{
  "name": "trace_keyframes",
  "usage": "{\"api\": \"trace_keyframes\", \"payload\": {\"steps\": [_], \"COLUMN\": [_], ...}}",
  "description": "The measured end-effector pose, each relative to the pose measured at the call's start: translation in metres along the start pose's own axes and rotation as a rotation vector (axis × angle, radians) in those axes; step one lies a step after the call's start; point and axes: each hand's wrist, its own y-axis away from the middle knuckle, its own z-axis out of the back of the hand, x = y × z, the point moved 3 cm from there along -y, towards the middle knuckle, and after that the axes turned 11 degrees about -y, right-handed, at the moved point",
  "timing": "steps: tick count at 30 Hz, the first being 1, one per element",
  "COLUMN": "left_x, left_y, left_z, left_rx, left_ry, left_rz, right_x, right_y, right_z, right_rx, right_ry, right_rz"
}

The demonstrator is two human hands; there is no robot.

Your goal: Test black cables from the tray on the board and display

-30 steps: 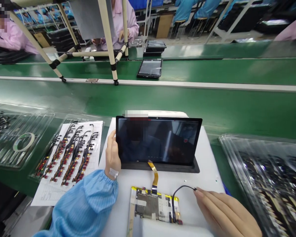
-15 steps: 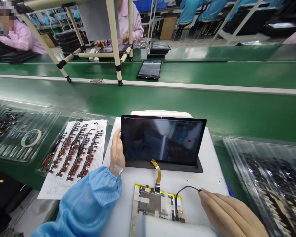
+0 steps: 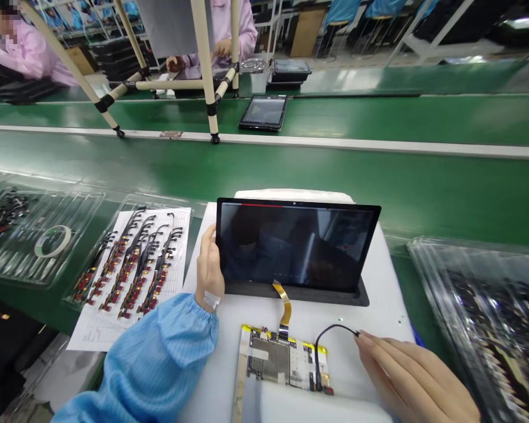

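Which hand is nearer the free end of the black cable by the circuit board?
Right. The right hand has its fingertips on the free end of the black cable. The left hand is well to the cable's left, gripping the left edge of the display panel.

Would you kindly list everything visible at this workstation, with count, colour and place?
display panel: one, black, propped upright on the mat
mat: one, white, under the panel
ribbon cable: one, orange, joining panel to circuit board
circuit board: one, grey, mat's near end
wire: one, black, looping from the board rightwards
flex cables: many, black-red, paper sheet at left
tape roll: one, pale, clear tray far left
tablet: one, black, far belt
left hand: one, blue sleeve, holding panel's left edge
right hand: one, bare, fingertips touching wire's end
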Motion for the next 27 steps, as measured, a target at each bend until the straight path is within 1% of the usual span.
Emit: {"api": "trace_keyframes", "payload": {"steps": [6, 9, 12, 14, 19, 22, 27], "left_x": [-0.002, -0.002, -0.002, -0.001, 0.000, 0.002, 0.002], "left_y": [0.001, 0.001, 0.001, 0.001, 0.002, 0.002, 0.002], "left_z": [0.001, 0.000, 0.001, 0.000, 0.001, 0.000, 0.000], "left_rx": [-0.010, -0.003, -0.007, 0.003, 0.000, 0.004, 0.009], "left_ry": [-0.030, -0.029, -0.030, -0.022, -0.023, 0.000, 0.032], "left_rz": [-0.021, -0.031, -0.032, -0.027, -0.003, 0.004, 0.014], "right_x": [0.001, 0.003, 0.002, 0.001, -0.002, -0.001, -0.001], "right_y": [-0.009, -0.015, -0.018, -0.019, -0.017, -0.017, -0.020], "right_z": [0.000, 0.000, 0.000, 0.000, -0.001, -0.002, 0.000], "right_rx": [-0.005, -0.027, -0.043, -0.038, -0.002, -0.004, -0.029], "right_ry": [0.001, 0.012, 0.017, 0.006, 0.005, 0.001, 0.018], "right_rz": [-0.019, 0.001, -0.019, -0.025, 0.011, 0.024, -0.024]}}
